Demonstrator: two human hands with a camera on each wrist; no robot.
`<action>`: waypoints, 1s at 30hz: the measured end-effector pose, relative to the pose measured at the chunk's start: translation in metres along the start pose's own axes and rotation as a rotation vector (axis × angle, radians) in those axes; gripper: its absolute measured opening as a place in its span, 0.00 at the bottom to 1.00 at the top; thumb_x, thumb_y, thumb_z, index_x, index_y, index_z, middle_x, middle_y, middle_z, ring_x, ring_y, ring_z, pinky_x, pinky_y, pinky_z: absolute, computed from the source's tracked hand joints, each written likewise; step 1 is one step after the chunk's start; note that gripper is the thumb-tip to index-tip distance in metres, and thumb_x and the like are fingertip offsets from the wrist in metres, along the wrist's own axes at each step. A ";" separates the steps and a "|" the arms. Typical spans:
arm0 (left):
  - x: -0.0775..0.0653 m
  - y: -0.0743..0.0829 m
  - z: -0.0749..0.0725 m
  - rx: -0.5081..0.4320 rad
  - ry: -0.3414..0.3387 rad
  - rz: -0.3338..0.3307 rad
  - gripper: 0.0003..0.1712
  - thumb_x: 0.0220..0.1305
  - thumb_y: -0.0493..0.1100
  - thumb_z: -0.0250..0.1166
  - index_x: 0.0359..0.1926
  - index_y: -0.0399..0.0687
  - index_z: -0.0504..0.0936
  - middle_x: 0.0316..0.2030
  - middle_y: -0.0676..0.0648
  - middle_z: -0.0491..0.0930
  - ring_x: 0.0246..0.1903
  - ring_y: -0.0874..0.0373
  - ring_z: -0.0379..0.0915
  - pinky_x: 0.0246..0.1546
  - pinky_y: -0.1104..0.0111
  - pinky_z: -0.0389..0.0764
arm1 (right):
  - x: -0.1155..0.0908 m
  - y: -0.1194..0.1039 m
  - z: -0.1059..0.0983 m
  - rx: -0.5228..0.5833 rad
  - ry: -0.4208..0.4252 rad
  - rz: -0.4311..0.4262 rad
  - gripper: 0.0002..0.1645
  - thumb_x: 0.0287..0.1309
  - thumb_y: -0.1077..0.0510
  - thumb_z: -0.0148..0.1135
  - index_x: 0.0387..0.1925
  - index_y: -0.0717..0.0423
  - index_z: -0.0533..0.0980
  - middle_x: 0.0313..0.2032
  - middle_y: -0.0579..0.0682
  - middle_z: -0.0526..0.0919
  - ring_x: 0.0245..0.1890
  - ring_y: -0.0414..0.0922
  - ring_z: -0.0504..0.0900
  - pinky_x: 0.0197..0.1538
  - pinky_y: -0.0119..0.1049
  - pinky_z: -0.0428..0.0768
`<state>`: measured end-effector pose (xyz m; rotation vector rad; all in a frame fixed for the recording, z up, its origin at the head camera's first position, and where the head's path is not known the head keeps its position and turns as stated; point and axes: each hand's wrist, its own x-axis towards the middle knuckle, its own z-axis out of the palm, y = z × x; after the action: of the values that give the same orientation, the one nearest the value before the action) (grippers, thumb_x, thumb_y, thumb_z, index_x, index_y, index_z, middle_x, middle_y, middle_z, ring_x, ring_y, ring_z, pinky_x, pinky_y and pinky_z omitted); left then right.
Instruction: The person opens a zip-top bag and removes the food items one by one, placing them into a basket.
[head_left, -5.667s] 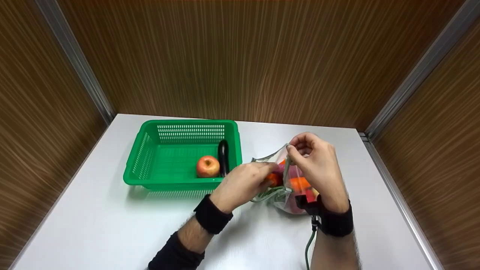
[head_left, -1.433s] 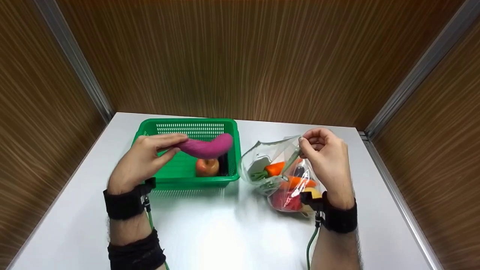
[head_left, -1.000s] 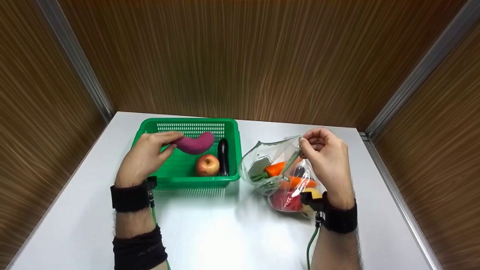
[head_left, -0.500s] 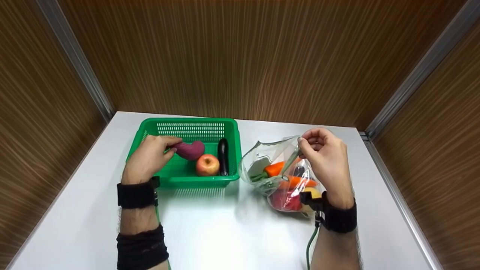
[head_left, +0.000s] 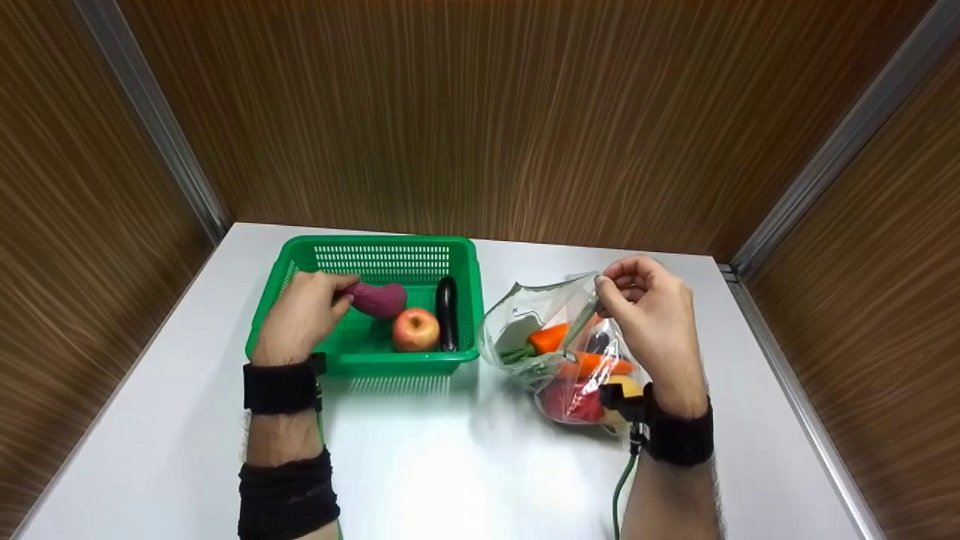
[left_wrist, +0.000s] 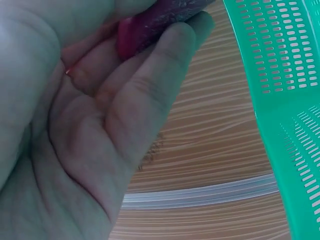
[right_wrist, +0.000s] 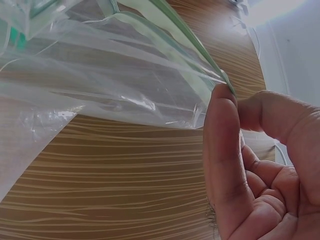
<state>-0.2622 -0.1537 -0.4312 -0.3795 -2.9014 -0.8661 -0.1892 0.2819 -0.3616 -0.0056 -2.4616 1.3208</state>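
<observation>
Over the left part of the green basket [head_left: 375,363], my left hand [head_left: 298,319] pinches one end of a curved purple sweet potato [head_left: 381,300] between thumb and fingers. The sweet potato is low inside the basket, beside a red-yellow apple [head_left: 415,331]; whether it touches the floor I cannot tell. A dark eggplant [head_left: 447,315] lies along the basket's right wall. At the right, my right hand [head_left: 654,330] pinches the top edge of a clear zip bag [head_left: 534,304], whose mouth gapes to the left. The right wrist view shows thumb and forefinger on the bag's green-lined edge [right_wrist: 200,55].
Inside the bag are orange carrots [head_left: 551,339] with green tops, a red item [head_left: 571,400], a yellow one [head_left: 624,387] and a dark one, partly hidden. White table [head_left: 427,472] lies in front; wood-patterned panels [head_left: 480,120] stand behind and at both sides.
My left hand has come out of the bag with the sweet potato, moved left over the basket and lowered it beside the apple. The right hand keeps its pinch on the bag, slightly farther right.
</observation>
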 end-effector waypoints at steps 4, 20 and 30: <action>0.000 0.000 0.001 0.006 -0.013 -0.035 0.21 0.85 0.34 0.69 0.73 0.36 0.89 0.64 0.29 0.92 0.55 0.40 0.92 0.55 0.50 0.90 | 0.000 0.000 0.000 -0.003 -0.004 0.006 0.07 0.80 0.62 0.70 0.51 0.64 0.86 0.43 0.60 0.90 0.33 0.34 0.87 0.40 0.22 0.88; 0.001 0.000 0.009 0.065 -0.246 -0.185 0.14 0.78 0.35 0.76 0.60 0.34 0.95 0.52 0.33 0.96 0.43 0.47 0.83 0.47 0.54 0.86 | 0.000 -0.001 0.000 0.000 -0.016 -0.013 0.07 0.81 0.63 0.69 0.52 0.64 0.86 0.43 0.61 0.90 0.33 0.32 0.87 0.40 0.22 0.89; 0.002 0.008 0.010 0.066 -0.237 -0.175 0.19 0.81 0.37 0.73 0.66 0.32 0.92 0.57 0.30 0.94 0.52 0.42 0.88 0.63 0.41 0.91 | 0.001 0.000 -0.001 -0.004 -0.019 -0.011 0.07 0.80 0.63 0.70 0.51 0.64 0.86 0.43 0.61 0.90 0.33 0.32 0.87 0.40 0.21 0.88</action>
<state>-0.2620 -0.1415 -0.4355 -0.2390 -3.2130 -0.7936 -0.1896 0.2830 -0.3609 0.0190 -2.4761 1.3173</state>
